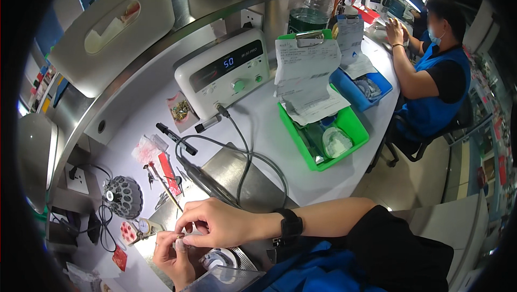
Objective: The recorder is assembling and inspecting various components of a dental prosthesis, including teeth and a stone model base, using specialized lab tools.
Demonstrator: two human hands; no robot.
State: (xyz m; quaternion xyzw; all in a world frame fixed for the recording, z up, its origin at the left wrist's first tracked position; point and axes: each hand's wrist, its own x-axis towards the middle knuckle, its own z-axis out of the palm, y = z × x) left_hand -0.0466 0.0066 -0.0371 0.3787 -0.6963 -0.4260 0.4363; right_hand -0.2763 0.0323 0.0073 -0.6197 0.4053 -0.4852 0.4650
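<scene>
My right hand (pixel 218 224), with a black watch (pixel 291 225) on its wrist, reaches in from the right with its fingertips pinched together. They meet the fingers of my left hand (pixel 173 262), which are closed around the same spot. Between both sets of fingertips is a tiny whitish thing (pixel 181 236), too small to name. Just below the hands are a round white piece (pixel 218 259) and a perforated metal plate (pixel 245 259), partly covered by a clear shield (pixel 229 277). A dark handpiece (pixel 207 183) on a cable rests on the metal sheet beyond my right hand.
A white control unit (pixel 223 74) stands at the back. To its right, a green tray (pixel 318 164) holds a dental cast (pixel 336 142) and clipped papers (pixel 307 71). A blue tray (pixel 371 95) lies beyond; a co-worker (pixel 439 71) sits there. At left is a grey bur holder (pixel 124 196).
</scene>
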